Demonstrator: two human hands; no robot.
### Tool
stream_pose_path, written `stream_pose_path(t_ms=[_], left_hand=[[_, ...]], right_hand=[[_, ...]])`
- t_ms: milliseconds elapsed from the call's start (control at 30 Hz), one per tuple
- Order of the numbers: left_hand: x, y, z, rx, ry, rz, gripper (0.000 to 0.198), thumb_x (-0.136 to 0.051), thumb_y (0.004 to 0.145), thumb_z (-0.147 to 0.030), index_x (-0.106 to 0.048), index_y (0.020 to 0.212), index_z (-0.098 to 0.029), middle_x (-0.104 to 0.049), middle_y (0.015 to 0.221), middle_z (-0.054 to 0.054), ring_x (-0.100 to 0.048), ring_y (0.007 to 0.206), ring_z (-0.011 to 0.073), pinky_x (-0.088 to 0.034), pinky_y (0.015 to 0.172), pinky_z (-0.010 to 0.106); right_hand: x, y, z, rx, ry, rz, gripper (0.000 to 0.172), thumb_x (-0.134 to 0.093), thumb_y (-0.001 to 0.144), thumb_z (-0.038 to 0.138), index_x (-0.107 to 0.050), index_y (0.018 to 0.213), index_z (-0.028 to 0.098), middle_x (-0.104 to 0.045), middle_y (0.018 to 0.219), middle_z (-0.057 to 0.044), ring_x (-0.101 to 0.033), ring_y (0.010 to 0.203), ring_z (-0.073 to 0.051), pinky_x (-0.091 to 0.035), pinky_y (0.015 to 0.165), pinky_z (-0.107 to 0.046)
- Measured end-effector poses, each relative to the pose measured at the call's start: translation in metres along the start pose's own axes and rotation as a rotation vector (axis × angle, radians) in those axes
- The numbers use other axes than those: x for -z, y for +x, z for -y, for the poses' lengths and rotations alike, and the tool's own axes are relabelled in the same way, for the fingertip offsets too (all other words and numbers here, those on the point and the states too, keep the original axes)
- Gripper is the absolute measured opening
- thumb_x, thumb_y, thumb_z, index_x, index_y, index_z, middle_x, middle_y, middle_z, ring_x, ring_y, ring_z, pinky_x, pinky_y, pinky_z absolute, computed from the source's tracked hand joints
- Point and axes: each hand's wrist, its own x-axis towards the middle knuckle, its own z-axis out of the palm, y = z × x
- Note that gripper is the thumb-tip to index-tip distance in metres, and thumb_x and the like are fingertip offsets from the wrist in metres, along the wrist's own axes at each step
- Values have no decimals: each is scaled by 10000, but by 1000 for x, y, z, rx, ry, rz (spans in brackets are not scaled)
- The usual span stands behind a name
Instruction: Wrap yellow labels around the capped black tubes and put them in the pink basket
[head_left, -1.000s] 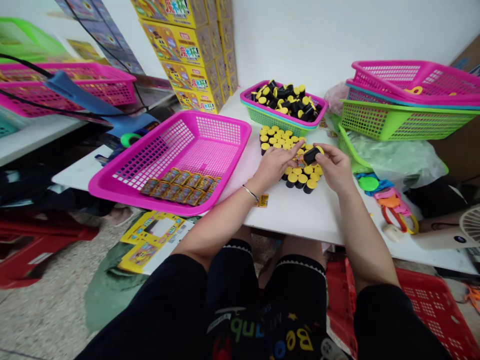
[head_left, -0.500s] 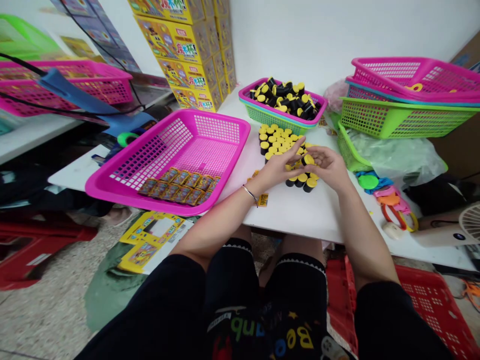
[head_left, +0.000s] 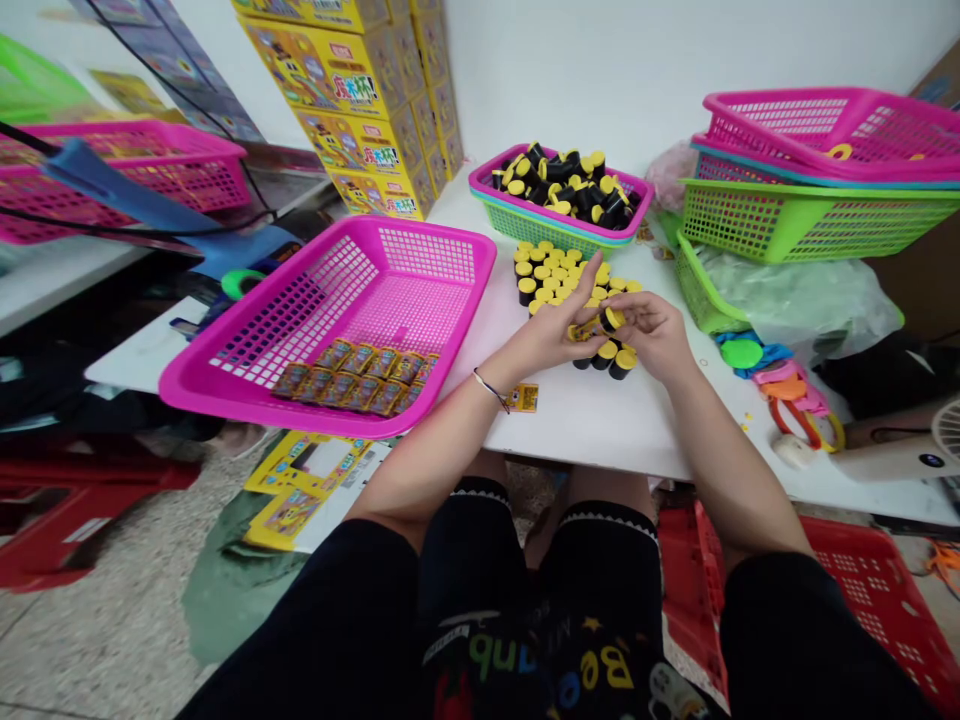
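Between my hands is a small black canister with a yellow lid (head_left: 612, 320), tilted. The fingers of my right hand (head_left: 660, 335) are closed on it from the right. My left hand (head_left: 553, 332), thumb raised, holds a small yellow printed label (head_left: 589, 328) against the canister's left side; its fingertips are partly hidden. Beneath and beyond both hands, several like canisters (head_left: 555, 272) stand upright in a close group, lids up. A flat yellow printed label (head_left: 523, 398) lies on the table by my left wrist.
A pink basket (head_left: 442, 375) on the left holds rows of small printed packets (head_left: 360, 378). Behind the group, stacked baskets (head_left: 555, 225) hold a heap of loose canisters. Yellow cartons (head_left: 352, 150) rise at the back left. More baskets (head_left: 817, 220) and a fan (head_left: 900, 455) stand right.
The view has shifted slightly. Both hands stay around the canister, and yellow printed material now shows between the left fingers and it. The label near my left wrist is more exposed.
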Motion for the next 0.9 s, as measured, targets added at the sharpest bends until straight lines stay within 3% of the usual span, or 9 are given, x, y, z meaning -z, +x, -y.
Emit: stream_pose_path(t_ms=[100, 200, 267, 333, 433, 567, 700, 900], left_hand=[[-2, -1, -2, 73, -187, 18, 932, -614, 946, -393, -12, 1641, -247, -645, 825, -14, -472, 587, 73, -454, 638, 218], [-4, -1, 0, 120, -268, -3, 915, -597, 960, -383, 5, 1640, -276, -648, 803, -13, -493, 552, 78, -474, 621, 244], [-5, 0, 1, 131, -297, -11, 911, -590, 965, -387, 10, 1641, -274, -648, 781, -11, -525, 554, 87, -497, 632, 263], [-6, 2, 3, 153, -332, -25, 907, -584, 970, -398, 12, 1642, -270, -652, 781, -8, -564, 584, 95, -518, 661, 281], [-9, 6, 6, 206, -405, -81, 902, -590, 971, -357, 14, 1637, -275, -681, 852, 8, -619, 657, 98, -540, 719, 294], [-17, 7, 7, 244, -486, -165, 871, -649, 923, -263, -100, 1599, -268, -707, 1066, 71, -675, 781, 106, -557, 773, 287], [-21, 3, 1, 292, -403, -126, 698, -672, 885, -249, -290, 1469, -228, -671, 1036, 46, -664, 783, 99, -541, 730, 249], [-15, -2, -6, 286, -477, 38, 644, -514, 905, -138, -176, 1442, -249, -584, 789, -48, -626, 658, 97, -492, 611, 239]], right_hand=[[0, -2, 1, 39, -68, 58, 479, -773, 720, 700, -708, 990, 309, -744, 1157, -55, -649, 1219, -247, -518, 1076, -450], [-1, -4, 2, 95, -186, 139, 535, -510, 857, 791, -679, 1094, 343, -682, 1331, -43, -527, 1389, -246, -404, 1189, -506], [0, -4, 2, 185, -278, 224, 593, -375, 894, 810, -629, 1195, 367, -622, 1425, -34, -462, 1443, -243, -343, 1221, -536], [0, -5, 2, 280, -438, 266, 646, -398, 877, 824, -552, 1309, 370, -551, 1503, -52, -409, 1471, -268, -306, 1223, -567], [-1, -8, 0, 347, -819, 160, 744, -622, 809, 748, -494, 1400, 315, -493, 1524, -111, -365, 1457, -349, -264, 1198, -608], [-8, -14, -6, 361, -1163, -31, 526, -651, 854, 465, -573, 1345, 293, -600, 1329, -109, -466, 1306, -358, -287, 1126, -573], [-17, -19, -11, 462, -1214, -54, 440, -638, 853, 425, -620, 1274, 299, -664, 1247, -90, -529, 1203, -341, -298, 1084, -549], [-28, -24, -8, 447, -1169, -33, 368, -627, 859, 401, -647, 1220, 335, -728, 1209, -46, -570, 1173, -328, -273, 1092, -578]])
